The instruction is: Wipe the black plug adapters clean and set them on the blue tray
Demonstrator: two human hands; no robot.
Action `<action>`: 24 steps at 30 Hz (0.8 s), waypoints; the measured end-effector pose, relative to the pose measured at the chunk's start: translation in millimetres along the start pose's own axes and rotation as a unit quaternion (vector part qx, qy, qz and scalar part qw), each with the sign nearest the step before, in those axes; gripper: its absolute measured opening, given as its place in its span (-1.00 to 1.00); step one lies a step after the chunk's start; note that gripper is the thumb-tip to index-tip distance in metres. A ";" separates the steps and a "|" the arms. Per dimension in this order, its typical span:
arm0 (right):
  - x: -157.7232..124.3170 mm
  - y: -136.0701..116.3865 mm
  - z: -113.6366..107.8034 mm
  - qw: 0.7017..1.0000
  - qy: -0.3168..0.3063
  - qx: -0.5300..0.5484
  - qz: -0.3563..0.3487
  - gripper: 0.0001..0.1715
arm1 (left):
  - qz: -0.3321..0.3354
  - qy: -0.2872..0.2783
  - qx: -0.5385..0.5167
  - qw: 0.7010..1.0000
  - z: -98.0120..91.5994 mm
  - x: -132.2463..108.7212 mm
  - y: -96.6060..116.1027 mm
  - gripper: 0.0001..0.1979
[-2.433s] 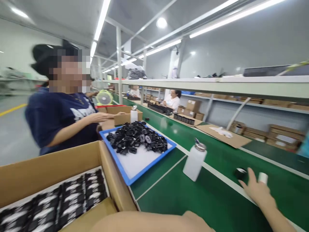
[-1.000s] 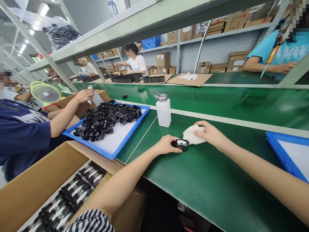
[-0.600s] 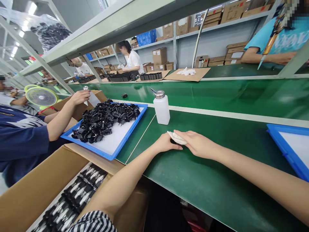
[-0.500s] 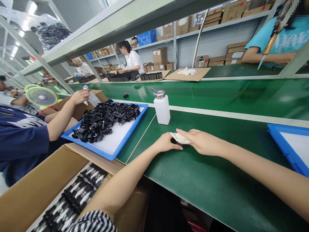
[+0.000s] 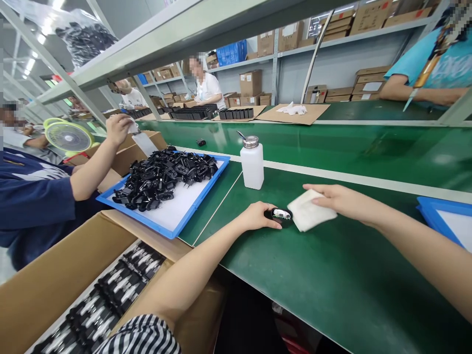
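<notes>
One black piece [image 5: 283, 222] is held at the end of the left hand [image 5: 256, 216], gripped at its left side between thumb and fingers, with a white part showing in its open top. Whether its underside rests on the green bench [image 5: 287, 280] or is lifted slightly cannot be told. A folded white cloth [image 5: 311, 212] is pinched by the right hand [image 5: 334, 199], its near edge just beside the piece; contact between the two cannot be made out. By appearance, the step is judged to be a wipe of the piece. For that, the left grip should be made firm enough that the piece is not turned under the cloth, and the fingers should be set low on the side so that the top rim is left free. The cloth is best presented as a flat pad, with its loose corner tucked in, so that nothing is snagged on the inner parts. Light, even pressure is advised, since the inside may be delicate. Elbow room is limited on the left by the blue tray [image 5: 200, 197] of heaped black parts [image 5: 165, 177], and the white bottle [image 5: 252, 164], standing upright beyond the hands, could be knocked by a wide stroke.
</notes>
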State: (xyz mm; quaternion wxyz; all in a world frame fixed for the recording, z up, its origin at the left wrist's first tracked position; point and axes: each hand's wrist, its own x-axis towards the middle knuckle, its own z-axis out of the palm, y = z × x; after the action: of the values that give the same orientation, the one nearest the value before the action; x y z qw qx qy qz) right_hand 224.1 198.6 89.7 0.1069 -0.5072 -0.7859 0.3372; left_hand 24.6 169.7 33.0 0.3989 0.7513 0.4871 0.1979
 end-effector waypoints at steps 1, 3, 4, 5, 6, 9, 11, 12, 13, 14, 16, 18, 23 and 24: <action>4.0 0.5 6.8 0.998 0.043 0.037 0.003 -0.44 | 0.000 0.001 0.004 1.000 -0.1 0.1 0.1 -0.67; 9.1 -1.7 24.5 0.991 0.110 0.074 -0.009 -0.42 | -0.001 0.003 0.010 1.000 0.0 0.3 0.5 -0.66; 9.9 -4.2 34.0 0.989 0.125 0.074 -0.025 -0.42 | -0.001 0.004 0.011 1.000 0.1 0.4 0.7 -0.66; 9.4 -7.0 42.9 0.989 0.124 0.066 -0.045 -0.41 | 0.001 0.008 0.008 1.000 0.5 0.5 0.9 -0.66; 7.9 -9.8 50.4 0.991 0.107 0.051 -0.068 -0.40 | 0.005 0.014 0.002 1.000 0.9 0.6 0.9 -0.66; 1.1 -14.3 60.6 0.991 0.007 -0.023 -0.134 -0.37 | -0.006 0.034 -0.023 0.999 2.7 0.5 0.7 -0.65; -1.8 -12.7 57.2 0.980 -0.052 -0.067 -0.181 -0.39 | -0.022 0.033 -0.016 0.999 3.5 0.3 0.4 -0.67; -2.2 -10.9 53.6 0.972 -0.073 -0.082 -0.208 -0.40 | -0.027 0.030 -0.005 0.999 3.5 0.3 0.4 -0.69; -2.0 -8.9 49.4 0.963 -0.094 -0.093 -0.234 -0.41 | -0.026 0.028 0.008 0.999 3.3 0.2 0.6 -0.71; -1.4 -6.7 45.0 0.955 -0.113 -0.103 -0.254 -0.41 | -0.019 0.028 0.019 0.999 2.9 0.2 0.9 -0.75; 0.2 -2.2 36.4 0.944 -0.146 -0.126 -0.267 -0.40 | 0.000 0.028 0.033 0.999 1.4 0.3 1.9 -0.83; 1.4 3.2 28.1 0.946 -0.167 -0.144 -0.237 -0.39 | 0.012 0.028 0.035 0.999 -0.3 0.4 3.1 -0.87; 6.2 21.3 3.4 0.973 -0.156 -0.141 -0.099 -0.36 | 0.005 -0.011 -0.026 1.000 -2.6 -0.3 3.7 -0.74; 8.1 24.2 -1.3 0.977 -0.150 -0.130 -0.081 -0.35 | 0.001 -0.016 -0.032 0.999 -2.6 -0.6 3.3 -0.73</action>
State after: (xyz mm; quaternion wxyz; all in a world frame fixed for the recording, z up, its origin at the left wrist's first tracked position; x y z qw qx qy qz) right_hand 238.6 212.6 73.8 -0.0515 -0.3950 -0.8686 0.2946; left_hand 24.5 169.6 37.2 0.4301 0.7417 0.4734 0.2022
